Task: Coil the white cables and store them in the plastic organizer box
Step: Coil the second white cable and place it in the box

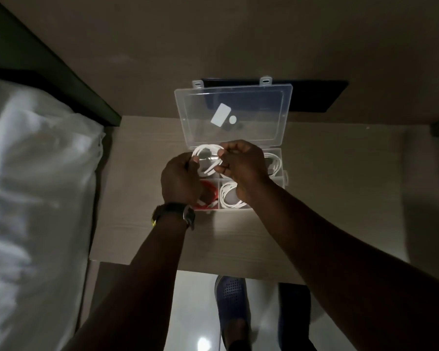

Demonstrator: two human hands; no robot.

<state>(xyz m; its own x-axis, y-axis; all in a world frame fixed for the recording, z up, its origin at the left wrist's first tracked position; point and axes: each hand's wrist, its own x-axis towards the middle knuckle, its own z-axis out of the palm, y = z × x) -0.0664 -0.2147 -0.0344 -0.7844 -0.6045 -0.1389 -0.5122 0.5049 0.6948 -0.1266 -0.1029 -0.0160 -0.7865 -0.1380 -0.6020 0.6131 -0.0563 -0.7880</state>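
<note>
A clear plastic organizer box [285, 179] stands open on a small wooden table, its lid [235, 97] leaning back against the wall. Just above the box's far-left compartment, both hands hold a white cable [205, 150] wound into a loop. My left hand [180, 178] grips the loop's left side. My right hand [243, 165] pinches its right side. A coiled white cable [230, 198] lies in the near-right compartment, and another [274, 160] in the far-right one. A red cable [209, 191] sits in the near-left compartment, partly hidden by my left hand.
The wooden table [314, 211] stands against a beige wall. A bed with white sheets [36, 198] fills the left side. A dark flat object [314, 97] leans behind the lid. My feet in blue shoes [231, 300] stand on a glossy floor below the table's edge.
</note>
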